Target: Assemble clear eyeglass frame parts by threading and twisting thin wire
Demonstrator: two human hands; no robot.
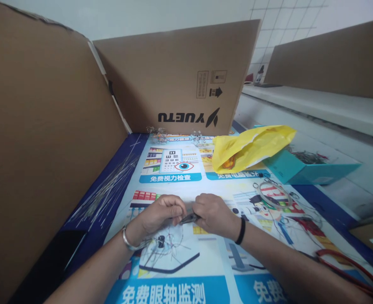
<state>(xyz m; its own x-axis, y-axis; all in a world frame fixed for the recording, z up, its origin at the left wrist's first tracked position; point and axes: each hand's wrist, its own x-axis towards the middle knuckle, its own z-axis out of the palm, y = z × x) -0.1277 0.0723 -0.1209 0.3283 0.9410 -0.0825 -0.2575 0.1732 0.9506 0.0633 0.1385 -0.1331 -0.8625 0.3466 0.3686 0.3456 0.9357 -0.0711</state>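
Note:
Both hands meet over the middle of a printed mat [208,257]. My right hand [213,213], with a black band at the wrist, is closed round dark pliers [190,218] whose tip points left. My left hand [166,211], with a silver bangle, is pinched at the pliers' tip; what its fingers hold is too small to name. Thin bent wires [170,247] hang below my left hand, over the mat, with a small black piece [161,241] among them.
Straight wires [107,185] lie at the left beside a cardboard wall [47,93]. A yellow bag [252,147], a teal box [319,171] of wires, a wire coil [275,195] and a red cable [347,264] are on the right. Small wire pieces [197,137] sit at the back.

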